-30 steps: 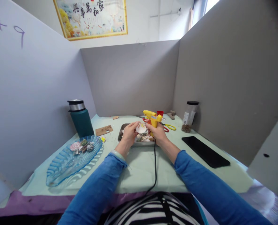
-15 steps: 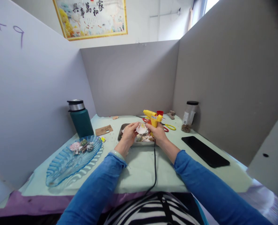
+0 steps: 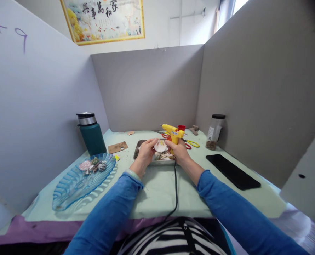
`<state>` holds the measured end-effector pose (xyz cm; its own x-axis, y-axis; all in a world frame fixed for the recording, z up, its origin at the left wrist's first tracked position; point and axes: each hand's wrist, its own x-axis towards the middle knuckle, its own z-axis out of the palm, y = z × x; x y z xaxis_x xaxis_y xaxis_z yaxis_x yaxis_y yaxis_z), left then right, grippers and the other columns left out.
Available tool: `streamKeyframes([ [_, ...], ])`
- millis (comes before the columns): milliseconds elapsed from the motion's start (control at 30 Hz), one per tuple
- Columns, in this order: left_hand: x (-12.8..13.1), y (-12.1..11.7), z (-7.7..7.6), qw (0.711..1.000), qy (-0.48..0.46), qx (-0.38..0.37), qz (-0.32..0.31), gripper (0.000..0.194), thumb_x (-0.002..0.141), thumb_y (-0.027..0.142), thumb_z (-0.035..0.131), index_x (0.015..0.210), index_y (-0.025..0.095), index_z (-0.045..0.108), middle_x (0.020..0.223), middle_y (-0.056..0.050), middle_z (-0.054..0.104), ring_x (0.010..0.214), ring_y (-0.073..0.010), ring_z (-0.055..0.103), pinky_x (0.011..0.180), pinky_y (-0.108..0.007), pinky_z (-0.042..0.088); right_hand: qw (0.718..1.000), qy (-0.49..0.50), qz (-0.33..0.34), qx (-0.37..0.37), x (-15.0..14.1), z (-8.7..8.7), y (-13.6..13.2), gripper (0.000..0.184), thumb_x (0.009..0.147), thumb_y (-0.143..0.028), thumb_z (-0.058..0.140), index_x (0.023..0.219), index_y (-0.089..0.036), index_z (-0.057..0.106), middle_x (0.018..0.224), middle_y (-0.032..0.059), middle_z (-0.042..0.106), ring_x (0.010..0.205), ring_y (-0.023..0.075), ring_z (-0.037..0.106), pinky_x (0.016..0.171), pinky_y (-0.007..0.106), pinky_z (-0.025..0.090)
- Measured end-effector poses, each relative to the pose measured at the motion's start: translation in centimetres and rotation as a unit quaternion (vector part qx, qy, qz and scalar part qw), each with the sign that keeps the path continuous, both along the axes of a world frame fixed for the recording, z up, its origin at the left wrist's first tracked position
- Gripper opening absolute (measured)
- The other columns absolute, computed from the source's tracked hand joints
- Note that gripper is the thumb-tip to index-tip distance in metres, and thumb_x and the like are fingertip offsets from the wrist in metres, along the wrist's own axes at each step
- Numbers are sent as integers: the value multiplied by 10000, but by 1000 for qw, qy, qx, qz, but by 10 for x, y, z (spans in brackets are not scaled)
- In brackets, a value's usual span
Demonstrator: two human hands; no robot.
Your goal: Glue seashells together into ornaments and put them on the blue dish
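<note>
My left hand (image 3: 147, 152) pinches a white scallop shell (image 3: 160, 146) by its left edge, above a metal tray (image 3: 157, 163). Shells and small stones (image 3: 163, 156) lie in that tray. In my right hand (image 3: 181, 150) is a yellow glue gun (image 3: 173, 132), its nozzle pointing away and to the left. The thumb and a fingertip of that hand also reach the shell's right edge. From the bottom of the glue gun's handle a black cord (image 3: 176, 191) runs down over the table edge. My palms and part of the handle are hidden.
A blue glass dish (image 3: 75, 187) with several shells stands at left, a green bottle (image 3: 92, 140) behind it. Brown cardboard (image 3: 117, 147) lies nearby. Right are scissors (image 3: 193, 143), a red cup (image 3: 181, 127), a jar (image 3: 215, 132) and a black phone-like slab (image 3: 232, 171). Grey partitions (image 3: 147, 88) enclose the table.
</note>
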<state>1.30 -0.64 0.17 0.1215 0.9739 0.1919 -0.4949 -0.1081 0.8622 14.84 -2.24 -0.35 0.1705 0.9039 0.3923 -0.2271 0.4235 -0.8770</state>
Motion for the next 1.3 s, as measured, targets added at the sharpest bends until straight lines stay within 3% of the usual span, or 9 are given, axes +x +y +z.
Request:
streamKeyframes([
  [233,1,-2,0,1000,0,-1,7,337,519,286,843,742,114,658,673,-17,626,599,-103,552,576,-223,431,1000,1,3,2,0,-1,2,293,646,-305,706,883,-173,594,547,-54,503,430,94,436,374,224,365],
  [400,6,-8,4,1000,-5,7,27,413,584,314,826,922,146,659,775,-11,638,672,-102,585,606,-208,446,1000,27,10,-6,0,-3,6,308,632,-315,708,877,-169,591,543,-60,501,430,90,442,365,214,367],
  [633,9,-13,4,997,59,25,-38,389,637,358,801,899,112,652,833,-56,654,702,-117,606,645,-235,500,998,57,-1,-22,2,-3,7,313,621,-307,709,869,-182,563,545,-70,495,417,84,439,371,214,376],
  [767,10,-13,1,990,123,9,-63,326,661,294,786,863,90,630,775,-72,659,577,-109,590,593,-267,528,998,57,-16,-31,3,-5,10,312,626,-320,707,868,-186,564,556,-66,505,420,84,446,383,217,382],
  [967,5,-5,0,988,149,-2,34,211,787,275,639,886,105,564,692,-61,657,473,-99,570,489,-234,504,999,-9,-23,-21,6,-1,10,315,675,-425,704,834,-188,570,611,-35,537,464,94,465,394,223,395],
  [1100,-3,6,-3,972,200,7,126,181,787,278,611,843,130,523,566,0,590,369,-78,491,412,-203,434,998,-55,17,-22,13,1,9,319,694,-468,696,752,-192,546,575,-37,519,425,78,418,372,216,352],
  [1300,-9,15,-8,948,249,42,195,93,777,236,554,765,160,501,537,26,566,344,-72,458,382,-186,360,987,-144,58,-27,16,-6,11,384,721,-523,680,647,-184,516,516,-34,484,392,74,396,353,220,334],
])
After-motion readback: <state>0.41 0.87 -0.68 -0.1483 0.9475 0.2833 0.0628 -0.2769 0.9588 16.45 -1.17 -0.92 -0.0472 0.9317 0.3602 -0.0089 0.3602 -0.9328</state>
